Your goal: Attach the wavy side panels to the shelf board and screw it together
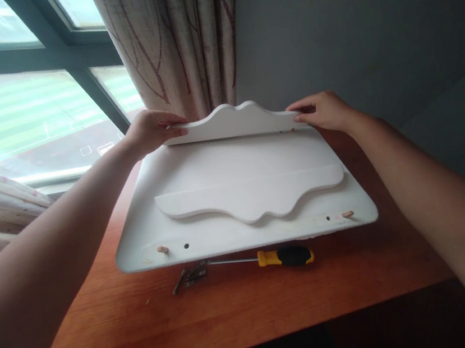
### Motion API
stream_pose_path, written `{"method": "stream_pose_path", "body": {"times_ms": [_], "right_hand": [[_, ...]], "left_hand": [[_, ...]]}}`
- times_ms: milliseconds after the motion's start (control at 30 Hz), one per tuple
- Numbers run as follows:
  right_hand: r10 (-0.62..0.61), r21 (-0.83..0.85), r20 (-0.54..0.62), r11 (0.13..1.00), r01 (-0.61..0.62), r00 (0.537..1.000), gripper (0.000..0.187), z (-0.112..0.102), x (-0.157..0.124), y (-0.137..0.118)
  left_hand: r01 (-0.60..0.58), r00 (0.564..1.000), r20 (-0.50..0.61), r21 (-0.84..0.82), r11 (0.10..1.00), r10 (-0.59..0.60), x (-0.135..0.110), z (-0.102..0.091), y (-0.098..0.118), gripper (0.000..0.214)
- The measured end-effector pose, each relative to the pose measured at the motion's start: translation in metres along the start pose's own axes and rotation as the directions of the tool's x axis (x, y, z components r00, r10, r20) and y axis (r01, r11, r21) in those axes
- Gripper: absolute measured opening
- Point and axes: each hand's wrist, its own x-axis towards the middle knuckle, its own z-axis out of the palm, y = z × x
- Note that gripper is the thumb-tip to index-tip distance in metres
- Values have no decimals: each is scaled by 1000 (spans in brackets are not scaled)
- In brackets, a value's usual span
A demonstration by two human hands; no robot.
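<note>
My left hand (155,131) pinches the left end of a white wavy-edged board (230,123), and my right hand (322,111) pinches its right end. The board stands on edge along the far side of a larger white panel (214,162), its curved edge up. A second white wavy board (252,197) lies flat on the panel, curved edge toward me. Near the panel's front edge two wooden dowels stick up, a left dowel (163,250) and a right dowel (348,214), each beside a dark hole. Whether the upright board sits fully against the panel I cannot tell.
The panel rests on a reddish-brown wooden table (128,328). In front of it lie a yellow-and-black screwdriver (287,256) and several metal screws or bolts (194,274). Behind are a patterned curtain (183,44), a grey wall (346,30) and, at left, a window (27,58).
</note>
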Motion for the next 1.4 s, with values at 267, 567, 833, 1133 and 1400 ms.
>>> {"method": "stream_pose_path", "body": {"times_ms": [267, 567, 833, 1133, 1400], "right_hand": [[48, 159, 29, 986, -52, 998, 34, -1, 6, 2], [85, 210, 15, 974, -87, 996, 31, -6, 11, -1], [69, 177, 31, 981, -74, 997, 34, 1, 8, 4], [6, 105, -44, 994, -2, 999, 32, 5, -2, 5], [-74, -92, -39, 993, 70, 996, 29, 3, -3, 3]], "left_hand": [[-23, 999, -42, -182, 983, 16, 7, -3, 16, 60], [101, 995, 1, -218, 971, -104, 9, -1, 17, 65], [65, 998, 9, -211, 975, -65, 3, 2, 9, 60], [-29, 999, -21, -130, 991, 26, -6, 4, 0, 55], [-66, 997, -47, -29, 997, 64, -3, 3, -5, 53]]}}
